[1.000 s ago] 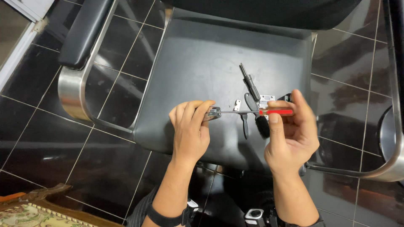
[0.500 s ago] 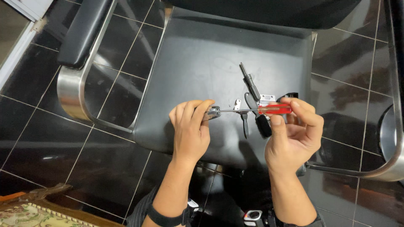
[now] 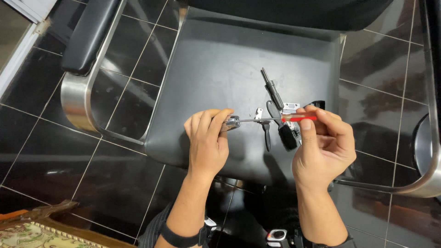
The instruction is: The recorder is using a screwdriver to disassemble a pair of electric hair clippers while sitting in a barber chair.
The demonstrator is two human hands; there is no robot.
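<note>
Over the front edge of a black chair seat [image 3: 220,78], the left hand [image 3: 207,142] is closed around a small shiny metal part [image 3: 231,123], pinched between thumb and curled fingers. A thin steel shaft runs from that part rightward to the clear red handle of a screwdriver [image 3: 298,118], which the right hand [image 3: 324,149] grasps with thumb and fingertips near its end. The tool lies level between both hands, just above the seat. Beneath it on the smooth dark cushion rest several loose pieces: a black rod-shaped tool [image 3: 272,89], a small flat metal plate [image 3: 290,107] and a dark brush-like piece [image 3: 287,135]. A curved chrome armrest [image 3: 76,103] stands left.
</note>
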